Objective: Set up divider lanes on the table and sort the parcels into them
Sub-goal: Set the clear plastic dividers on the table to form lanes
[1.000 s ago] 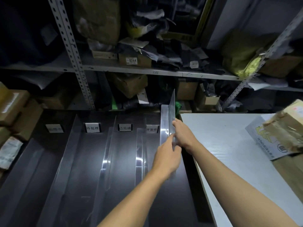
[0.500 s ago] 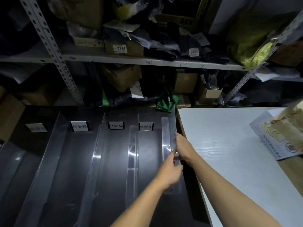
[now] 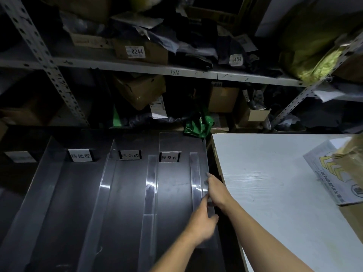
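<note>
Since the earlier frames the clear divider (image 3: 196, 173) had come down from standing raised on end above the dark bench (image 3: 172, 193) to sitting low along that bench's right edge, and both hands had slid nearer the person with it. It ran lengthwise from the far edge, by the label (image 3: 169, 157), toward the near edge, parallel to the three dividers already set to its left. The right hand (image 3: 217, 190) lay against its outer right side about midway along, fingers (image 3: 208, 178) pointing toward the far edge and pressed to the upright wall. The left hand (image 3: 203, 225) met it nearer the person, fingers (image 3: 205, 203) curled on the same wall; how firmly could not be told. The right hand was the farther along. The parcels (image 3: 337, 173) sat well apart at the right edge of the white bench (image 3: 275, 193), unsorted. Seating this last divider straight looked like the step in hand.
</note>
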A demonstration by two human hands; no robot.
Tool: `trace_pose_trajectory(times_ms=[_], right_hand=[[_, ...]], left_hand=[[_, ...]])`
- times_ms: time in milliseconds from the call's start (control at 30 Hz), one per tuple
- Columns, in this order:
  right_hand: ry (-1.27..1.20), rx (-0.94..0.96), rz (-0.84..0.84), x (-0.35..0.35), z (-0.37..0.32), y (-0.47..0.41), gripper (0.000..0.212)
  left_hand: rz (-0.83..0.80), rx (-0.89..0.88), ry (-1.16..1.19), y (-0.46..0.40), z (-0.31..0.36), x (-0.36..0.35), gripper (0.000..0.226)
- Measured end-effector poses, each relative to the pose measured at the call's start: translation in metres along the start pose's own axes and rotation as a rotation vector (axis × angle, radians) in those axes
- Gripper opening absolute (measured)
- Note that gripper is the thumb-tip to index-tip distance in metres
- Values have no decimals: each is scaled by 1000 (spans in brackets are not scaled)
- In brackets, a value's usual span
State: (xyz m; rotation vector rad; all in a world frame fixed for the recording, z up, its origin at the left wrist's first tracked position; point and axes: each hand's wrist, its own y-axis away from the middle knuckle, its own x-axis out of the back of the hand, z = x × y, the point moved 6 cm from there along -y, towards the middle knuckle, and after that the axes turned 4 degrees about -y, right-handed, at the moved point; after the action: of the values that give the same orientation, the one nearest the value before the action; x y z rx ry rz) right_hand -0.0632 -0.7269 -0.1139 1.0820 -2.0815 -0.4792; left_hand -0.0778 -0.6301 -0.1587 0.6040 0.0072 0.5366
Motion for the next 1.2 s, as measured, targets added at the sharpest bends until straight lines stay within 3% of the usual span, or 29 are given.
trace_pose_trajectory(times_ms=[700,833,1067,1200], right_hand=[[87,2,-79,-10,13,-10,47],[127,42,-22,-6,3,1,61],[192,435,286,-6,-59,56,54],[113,632,217,-48,-109,110,51]], left_hand=[[33,32,-31,4,-5,5,73],[94,13,-28,12,4,24,68],[272,-130,37,61,48,89,58],[452,-225,27,115,64,151,51]])
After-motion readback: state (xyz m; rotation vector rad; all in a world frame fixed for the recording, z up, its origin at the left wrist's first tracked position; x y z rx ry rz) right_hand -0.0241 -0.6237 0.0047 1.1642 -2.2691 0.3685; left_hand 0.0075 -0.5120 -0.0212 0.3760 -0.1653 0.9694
